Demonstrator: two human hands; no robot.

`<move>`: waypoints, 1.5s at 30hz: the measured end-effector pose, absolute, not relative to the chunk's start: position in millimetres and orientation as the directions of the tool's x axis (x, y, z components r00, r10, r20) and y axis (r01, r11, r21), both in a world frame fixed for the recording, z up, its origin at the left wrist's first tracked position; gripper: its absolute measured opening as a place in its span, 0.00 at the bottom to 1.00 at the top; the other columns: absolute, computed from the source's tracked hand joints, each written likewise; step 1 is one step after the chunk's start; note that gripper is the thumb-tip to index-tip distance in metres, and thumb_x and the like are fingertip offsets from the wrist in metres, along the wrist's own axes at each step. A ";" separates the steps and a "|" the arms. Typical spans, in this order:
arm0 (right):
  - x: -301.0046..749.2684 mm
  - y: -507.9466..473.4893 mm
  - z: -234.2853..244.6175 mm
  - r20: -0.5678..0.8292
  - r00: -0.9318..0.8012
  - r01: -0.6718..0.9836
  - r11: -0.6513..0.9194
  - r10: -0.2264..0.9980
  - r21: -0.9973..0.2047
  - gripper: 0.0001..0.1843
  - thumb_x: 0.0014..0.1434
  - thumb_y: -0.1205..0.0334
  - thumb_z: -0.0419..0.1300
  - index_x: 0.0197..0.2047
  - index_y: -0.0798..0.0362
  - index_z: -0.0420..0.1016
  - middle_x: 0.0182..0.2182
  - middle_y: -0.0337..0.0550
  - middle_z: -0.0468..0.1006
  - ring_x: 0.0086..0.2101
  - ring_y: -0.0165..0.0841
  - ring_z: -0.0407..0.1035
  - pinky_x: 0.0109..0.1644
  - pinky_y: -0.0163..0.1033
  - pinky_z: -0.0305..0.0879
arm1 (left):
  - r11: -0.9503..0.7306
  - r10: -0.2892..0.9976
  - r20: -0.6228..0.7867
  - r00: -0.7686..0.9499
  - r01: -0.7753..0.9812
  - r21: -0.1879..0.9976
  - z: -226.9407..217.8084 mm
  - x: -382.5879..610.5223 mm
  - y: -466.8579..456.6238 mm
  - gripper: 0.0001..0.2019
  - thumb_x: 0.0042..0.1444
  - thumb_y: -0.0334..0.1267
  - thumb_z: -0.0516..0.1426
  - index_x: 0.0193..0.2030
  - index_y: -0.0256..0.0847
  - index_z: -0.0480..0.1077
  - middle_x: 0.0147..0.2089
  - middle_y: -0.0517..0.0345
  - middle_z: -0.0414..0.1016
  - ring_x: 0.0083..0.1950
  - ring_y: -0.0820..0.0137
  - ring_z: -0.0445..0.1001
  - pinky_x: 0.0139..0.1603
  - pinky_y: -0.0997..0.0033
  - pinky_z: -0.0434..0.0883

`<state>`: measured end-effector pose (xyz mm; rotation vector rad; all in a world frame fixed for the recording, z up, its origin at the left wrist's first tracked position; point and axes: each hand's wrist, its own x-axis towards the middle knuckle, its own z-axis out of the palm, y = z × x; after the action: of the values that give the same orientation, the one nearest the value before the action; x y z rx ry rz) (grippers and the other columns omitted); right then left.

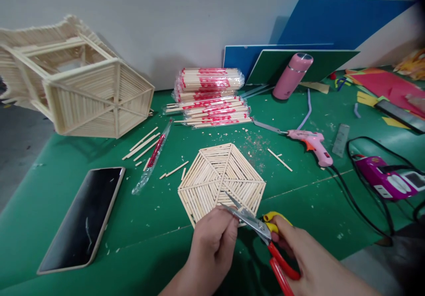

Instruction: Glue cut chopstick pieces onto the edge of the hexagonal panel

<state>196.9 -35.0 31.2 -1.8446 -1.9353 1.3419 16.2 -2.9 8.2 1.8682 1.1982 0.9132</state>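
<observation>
My right hand (299,247) grips scissors (254,223) with red and yellow handles. Their blades are parted and point up and left over the near edge of a flat polygonal panel of wooden sticks (212,181). My left hand (214,238) is closed in a pinch right beside the blades. A small pale tip, seemingly of a wooden stick, shows at its fingers; the rest of it is hidden. The panel lies on the green table (149,225), its stick rows split into wedges by spokes.
At the left are a phone (83,216), loose sticks (141,143) and a larger stick structure (99,97). Wrapped stick bundles (212,97) and a pink flask (292,77) stand behind. A pink glue gun (310,143), purple device (381,176) and black cord (360,216) lie right.
</observation>
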 end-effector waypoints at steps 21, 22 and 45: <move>199.6 -33.0 33.9 -0.517 -0.258 0.744 -0.174 0.816 -0.645 0.17 0.43 0.65 0.55 0.39 0.54 0.61 0.32 0.45 0.74 0.31 0.34 0.70 0.34 0.35 0.66 | -0.265 0.911 0.159 0.380 0.246 0.932 9.3 12.4 -1.2 0.11 0.56 0.28 0.48 0.26 0.35 0.68 0.25 0.56 0.69 0.27 0.75 0.66 0.29 0.78 0.63; 200.5 -30.6 36.4 -0.520 -0.268 0.763 -0.151 0.811 -0.629 0.15 0.44 0.63 0.55 0.38 0.54 0.62 0.32 0.46 0.74 0.31 0.34 0.70 0.34 0.36 0.66 | -0.226 0.910 0.134 0.391 0.200 0.953 9.6 11.6 -0.4 0.11 0.56 0.28 0.48 0.27 0.35 0.69 0.26 0.55 0.70 0.28 0.74 0.66 0.30 0.78 0.63; 204.8 -23.9 33.1 -0.510 -0.273 0.756 -0.146 0.816 -0.638 0.13 0.46 0.62 0.56 0.37 0.50 0.59 0.32 0.38 0.73 0.30 0.31 0.67 0.31 0.33 0.61 | -0.183 0.947 0.107 0.304 0.232 0.955 1.2 16.0 -6.6 0.11 0.56 0.31 0.49 0.27 0.35 0.69 0.26 0.57 0.68 0.28 0.74 0.65 0.31 0.77 0.63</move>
<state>204.8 -23.9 33.1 -1.8534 -2.0089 1.4123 16.0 -6.6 1.2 1.6335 1.0924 0.9561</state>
